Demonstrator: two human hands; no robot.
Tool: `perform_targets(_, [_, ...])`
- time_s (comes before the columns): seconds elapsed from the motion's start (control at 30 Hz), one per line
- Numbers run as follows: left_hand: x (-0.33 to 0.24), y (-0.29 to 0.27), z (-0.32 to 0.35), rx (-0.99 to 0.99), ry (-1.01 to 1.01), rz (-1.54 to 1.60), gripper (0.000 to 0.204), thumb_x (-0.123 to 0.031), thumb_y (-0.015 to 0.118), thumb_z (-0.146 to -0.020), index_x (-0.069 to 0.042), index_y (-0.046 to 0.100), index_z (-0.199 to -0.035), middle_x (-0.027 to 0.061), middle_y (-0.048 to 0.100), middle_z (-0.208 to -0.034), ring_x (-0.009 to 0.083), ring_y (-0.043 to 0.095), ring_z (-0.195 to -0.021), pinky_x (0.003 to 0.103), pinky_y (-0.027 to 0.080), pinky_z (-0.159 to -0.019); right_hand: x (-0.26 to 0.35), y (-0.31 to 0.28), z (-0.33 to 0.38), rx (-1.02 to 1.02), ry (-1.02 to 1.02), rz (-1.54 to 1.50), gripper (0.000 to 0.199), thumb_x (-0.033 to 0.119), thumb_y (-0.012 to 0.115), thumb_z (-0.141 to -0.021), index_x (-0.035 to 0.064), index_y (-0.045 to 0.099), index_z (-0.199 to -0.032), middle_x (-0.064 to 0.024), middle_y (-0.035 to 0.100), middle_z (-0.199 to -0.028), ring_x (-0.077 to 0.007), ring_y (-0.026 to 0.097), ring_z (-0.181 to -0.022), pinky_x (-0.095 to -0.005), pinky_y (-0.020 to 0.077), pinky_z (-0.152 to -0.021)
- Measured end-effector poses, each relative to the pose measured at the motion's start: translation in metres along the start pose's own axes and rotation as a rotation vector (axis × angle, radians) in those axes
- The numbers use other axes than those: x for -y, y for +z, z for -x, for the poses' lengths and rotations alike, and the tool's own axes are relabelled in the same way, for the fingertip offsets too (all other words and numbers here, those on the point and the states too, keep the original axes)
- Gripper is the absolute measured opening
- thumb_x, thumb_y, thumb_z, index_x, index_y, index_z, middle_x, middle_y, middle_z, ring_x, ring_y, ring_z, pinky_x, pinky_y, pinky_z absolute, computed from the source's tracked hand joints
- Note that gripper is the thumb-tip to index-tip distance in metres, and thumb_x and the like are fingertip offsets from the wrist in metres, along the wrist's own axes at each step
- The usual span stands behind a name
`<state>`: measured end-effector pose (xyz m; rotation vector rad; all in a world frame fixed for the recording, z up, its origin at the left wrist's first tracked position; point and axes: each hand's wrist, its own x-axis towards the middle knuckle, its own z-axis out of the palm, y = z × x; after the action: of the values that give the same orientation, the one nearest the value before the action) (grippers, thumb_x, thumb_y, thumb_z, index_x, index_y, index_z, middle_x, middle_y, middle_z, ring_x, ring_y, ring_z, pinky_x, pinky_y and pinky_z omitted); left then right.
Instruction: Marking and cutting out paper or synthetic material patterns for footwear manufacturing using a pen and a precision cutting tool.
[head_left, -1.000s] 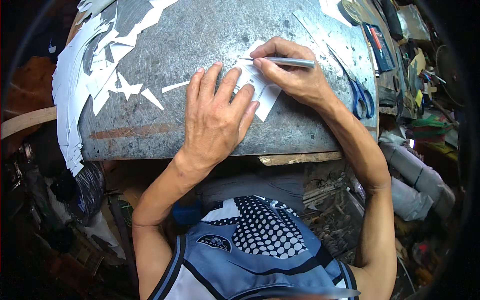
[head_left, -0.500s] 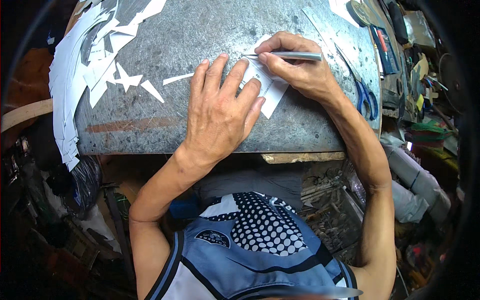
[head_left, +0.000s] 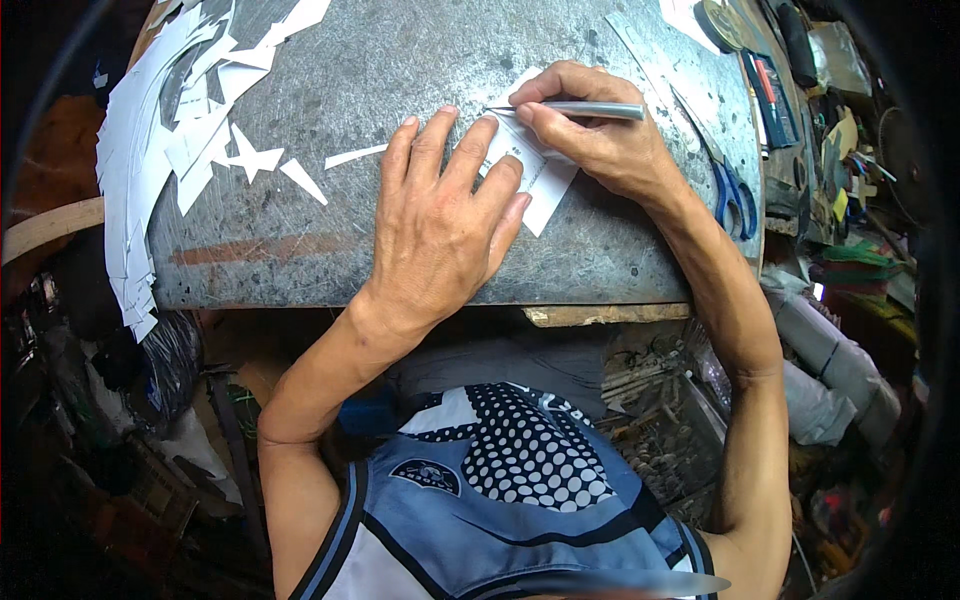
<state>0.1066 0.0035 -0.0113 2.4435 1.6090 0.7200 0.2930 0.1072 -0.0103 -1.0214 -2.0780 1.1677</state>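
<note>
A small white paper piece (head_left: 548, 198) with dark printing lies on the worn metal tabletop (head_left: 330, 90). Spread flat, my left hand (head_left: 438, 215) presses over its left side and hides part of it. My right hand (head_left: 612, 145) pinches a slim silver craft knife (head_left: 592, 111) like a pen, its thin tip pointing left onto the paper's upper part, close to my left fingertips. A narrow white paper strip (head_left: 354, 157) lies just left of my left hand.
White paper offcuts (head_left: 135, 190) pile along the table's left edge. Blue-handled scissors (head_left: 735, 200) and a metal ruler (head_left: 650, 70) lie at the right. Beyond them are a tape roll (head_left: 722, 25) and a dark case (head_left: 768, 100) with a red item.
</note>
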Motion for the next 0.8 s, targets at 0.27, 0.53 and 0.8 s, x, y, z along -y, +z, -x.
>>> perform_targets(0.27, [0.0012, 0.0025, 0.0, -0.017, 0.021, 0.004, 0.025, -0.024, 0.072, -0.085, -0.007, 0.068, -0.104, 0.0163, 0.058, -0.126, 0.0376, 0.048, -0.126, 0.055, 0.031, -0.11, 0.0017, -0.003, -0.0011, 0.019, -0.01, 0.029, 0.026, 0.026, 0.068, -0.089, 0.0016, 0.072, -0.097, -0.0083, 0.07, -0.082, -0.0154, 0.066, -0.073, -0.03, 0.0533, -0.066])
perform_targets(0.53, [0.0014, 0.0008, -0.0008, -0.002, 0.003, 0.016, 0.028, -0.024, 0.073, -0.084, -0.008, 0.069, -0.107, 0.0142, 0.059, -0.128, 0.0369, 0.049, -0.127, 0.056, 0.031, -0.11, 0.0021, -0.0049, -0.0018, 0.032, -0.032, 0.084, 0.027, 0.027, 0.067, -0.088, 0.0015, 0.072, -0.096, -0.0119, 0.071, -0.086, -0.0198, 0.068, -0.077, -0.0331, 0.0542, -0.07])
perform_targets(0.8, [0.0015, -0.0004, -0.0016, 0.008, -0.005, 0.025, 0.028, -0.023, 0.073, -0.084, -0.008, 0.069, -0.107, 0.0143, 0.059, -0.128, 0.0371, 0.048, -0.127, 0.057, 0.031, -0.11, 0.0003, -0.0048, -0.0015, 0.047, -0.03, 0.079, 0.027, 0.027, 0.066, -0.088, 0.0016, 0.072, -0.096, -0.0115, 0.07, -0.085, -0.02, 0.068, -0.077, -0.0331, 0.0545, -0.07])
